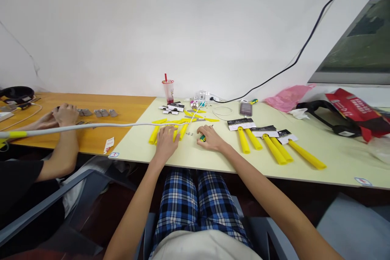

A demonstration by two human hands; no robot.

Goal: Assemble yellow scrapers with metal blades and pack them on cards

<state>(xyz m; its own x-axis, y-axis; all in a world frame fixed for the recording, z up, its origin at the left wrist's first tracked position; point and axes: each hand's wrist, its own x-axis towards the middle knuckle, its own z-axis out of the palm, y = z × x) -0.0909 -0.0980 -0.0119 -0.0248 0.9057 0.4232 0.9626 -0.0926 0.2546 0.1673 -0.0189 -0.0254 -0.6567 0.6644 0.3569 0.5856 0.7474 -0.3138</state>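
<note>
My left hand (166, 142) rests over the yellow plastic handles (153, 135), its fingers slightly spread and bent downward. Its fingertips partly cover the pieces beneath, and no clear grip shows. To the right, my right hand (210, 138) is curled around a screwdriver (202, 138) with a green and yellow handle; its tip is not clear. Small metal screws (189, 134) lie between my hands. Further yellow pieces (201, 119) lie loose just beyond them.
Yellow-handled tools with black-and-white cards (269, 140) lie right. Behind stand a drink cup (169, 91) and a clear bag (201, 96). A white cable (122, 125) crosses the view. At left, a co-worker's hands (65, 114) work near metal pieces (105, 112). A red bag (356, 109) lies far right.
</note>
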